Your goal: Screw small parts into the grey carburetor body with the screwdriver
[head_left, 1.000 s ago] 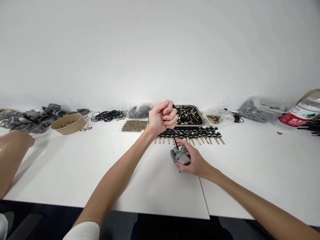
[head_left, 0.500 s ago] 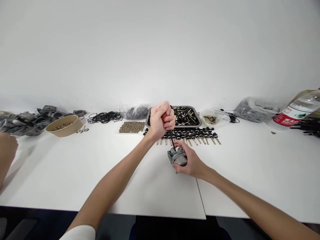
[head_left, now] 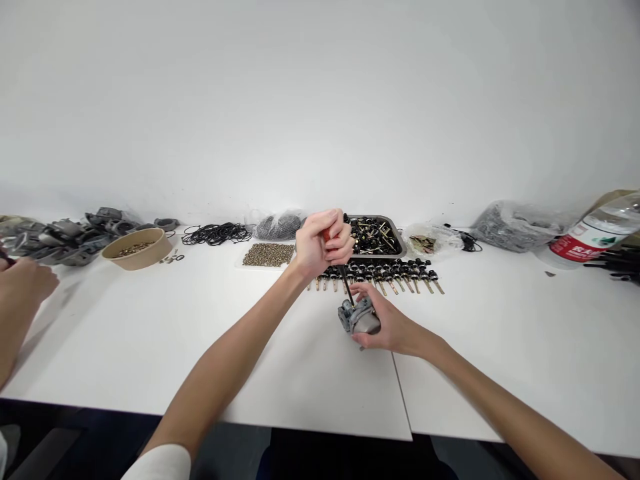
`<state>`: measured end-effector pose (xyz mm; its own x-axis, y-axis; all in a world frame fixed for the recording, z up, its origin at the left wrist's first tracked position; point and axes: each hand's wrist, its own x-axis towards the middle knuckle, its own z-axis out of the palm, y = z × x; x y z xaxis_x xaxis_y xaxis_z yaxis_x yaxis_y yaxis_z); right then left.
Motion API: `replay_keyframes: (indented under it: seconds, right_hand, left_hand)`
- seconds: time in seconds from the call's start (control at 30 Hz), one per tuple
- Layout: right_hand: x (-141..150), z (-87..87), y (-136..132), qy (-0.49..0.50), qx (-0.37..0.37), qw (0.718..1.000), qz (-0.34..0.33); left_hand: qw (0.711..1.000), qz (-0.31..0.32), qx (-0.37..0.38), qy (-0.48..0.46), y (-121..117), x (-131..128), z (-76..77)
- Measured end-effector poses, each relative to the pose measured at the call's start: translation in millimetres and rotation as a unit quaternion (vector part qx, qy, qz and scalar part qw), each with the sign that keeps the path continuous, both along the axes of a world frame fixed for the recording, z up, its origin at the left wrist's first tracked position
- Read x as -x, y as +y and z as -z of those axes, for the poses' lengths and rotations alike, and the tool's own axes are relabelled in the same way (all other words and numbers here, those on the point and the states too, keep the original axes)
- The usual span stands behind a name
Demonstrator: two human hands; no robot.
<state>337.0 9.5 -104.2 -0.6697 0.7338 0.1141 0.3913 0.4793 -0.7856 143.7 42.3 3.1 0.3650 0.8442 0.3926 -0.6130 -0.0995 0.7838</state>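
My left hand (head_left: pixel 324 245) is wrapped round the red handle of a screwdriver (head_left: pixel 347 285), whose dark shaft points down. The shaft's tip meets the top of a grey metal carburetor (head_left: pixel 364 319); exactly what it touches there is too small to make out. Gripping the carburetor from its right side is my right hand (head_left: pixel 390 323), thumb below and fingers over the top. The carburetor is tilted, low over the white table. Just behind it lies a row of black-headed parts with brass-coloured strips (head_left: pixel 400 273).
Along the wall stand a metal tray (head_left: pixel 399 243) of black and brass parts, a white tray of small brass pieces (head_left: pixel 269 255), black rubber rings (head_left: pixel 216 233), a tan bowl (head_left: pixel 150 253), grey castings (head_left: pixel 70 233), plastic bags (head_left: pixel 515 227) and a bottle (head_left: pixel 583 243). Another person's hand (head_left: pixel 25 287) is at left.
My hands keep their grips on the screwdriver and carburetor, with the view shifted slightly. The other person's hand has come further in from the left.
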Motion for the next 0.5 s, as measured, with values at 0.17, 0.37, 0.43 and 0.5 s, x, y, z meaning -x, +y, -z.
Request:
replay_keyframes:
  seconds: [0.17,0.37,0.43,0.5]
  right_hand:
    - [-14,-27.2,-10,-0.105,-0.094,0.99,0.028]
    - [10,-47.2,-14,-0.161,-0.152,0.97,0.097]
    - [21,-51.0,-13,-0.183,-0.151,0.965,0.116]
    - [29,-54.9,-11,-0.21,-0.143,0.959,0.129]
  left_hand:
    - [0.99,-0.114,0.044,-0.067,-6,43,5.4]
    - [0.976,-0.161,0.083,-0.119,-11,93,54.2]
    - [0.972,-0.168,0.094,-0.133,-9,102,67.6]
    - [0.969,-0.173,0.105,-0.141,-6,107,75.6]
